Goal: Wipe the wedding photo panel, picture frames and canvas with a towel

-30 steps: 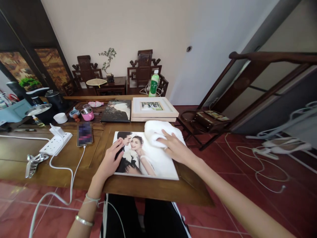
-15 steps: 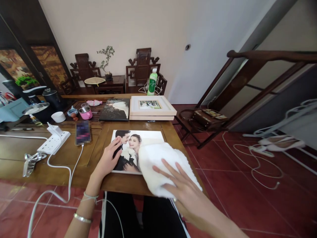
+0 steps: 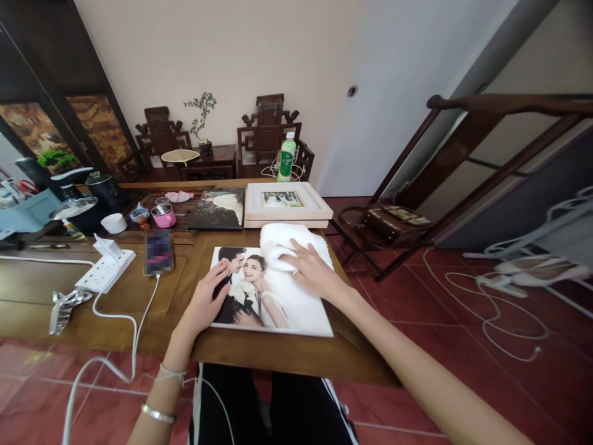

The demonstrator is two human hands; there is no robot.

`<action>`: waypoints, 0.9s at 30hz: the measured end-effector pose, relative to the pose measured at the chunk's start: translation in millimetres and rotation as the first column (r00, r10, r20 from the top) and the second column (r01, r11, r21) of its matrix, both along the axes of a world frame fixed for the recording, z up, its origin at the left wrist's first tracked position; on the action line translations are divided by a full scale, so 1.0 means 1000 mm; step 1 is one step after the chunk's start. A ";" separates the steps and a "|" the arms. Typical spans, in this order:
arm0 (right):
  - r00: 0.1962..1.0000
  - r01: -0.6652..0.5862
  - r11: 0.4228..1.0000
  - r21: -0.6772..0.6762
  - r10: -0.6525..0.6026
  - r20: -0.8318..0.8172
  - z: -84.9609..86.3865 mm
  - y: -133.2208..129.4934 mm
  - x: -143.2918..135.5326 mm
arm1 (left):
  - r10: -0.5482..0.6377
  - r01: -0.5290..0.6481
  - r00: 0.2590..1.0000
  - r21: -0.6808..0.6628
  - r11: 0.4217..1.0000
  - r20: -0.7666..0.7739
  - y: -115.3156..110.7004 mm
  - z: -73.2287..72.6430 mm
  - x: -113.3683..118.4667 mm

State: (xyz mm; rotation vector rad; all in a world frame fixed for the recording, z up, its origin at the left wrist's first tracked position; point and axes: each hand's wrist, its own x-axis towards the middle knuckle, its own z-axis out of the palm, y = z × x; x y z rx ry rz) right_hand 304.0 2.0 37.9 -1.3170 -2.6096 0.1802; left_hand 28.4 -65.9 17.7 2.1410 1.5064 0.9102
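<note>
A large photo print of a couple (image 3: 278, 303) lies flat near the front edge of the wooden table (image 3: 139, 296). My left hand (image 3: 204, 303) rests flat on its left edge, fingers spread, holding it down. My right hand (image 3: 310, 269) presses a folded white towel (image 3: 282, 244) onto the print's far right corner.
Behind the print lie a dark photo album (image 3: 217, 209) and a framed picture (image 3: 285, 201), with a green bottle (image 3: 286, 157) further back. A phone (image 3: 158, 252), white power strip (image 3: 105, 266), pink pot (image 3: 164, 215) and kettles are at the left. Cables lie on the red floor at the right.
My right hand has carried the towel from the print's near right corner back up to its far right corner. My left hand has stayed on the left edge.
</note>
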 end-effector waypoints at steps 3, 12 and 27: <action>1.000 -0.027 1.000 0.011 0.028 -0.012 -0.003 -0.035 0.004 | 0.004 -0.004 1.000 0.006 1.000 0.005 0.000 -0.001 0.000; 0.973 -0.218 0.971 0.102 0.224 -0.050 -0.017 -0.165 0.019 | -0.004 0.003 1.000 0.033 0.999 0.014 0.000 -0.004 0.001; 0.998 -0.064 0.997 -0.036 0.063 -0.012 0.009 -0.019 -0.012 | -0.015 0.015 1.000 0.022 1.000 -0.005 -0.003 0.000 -0.001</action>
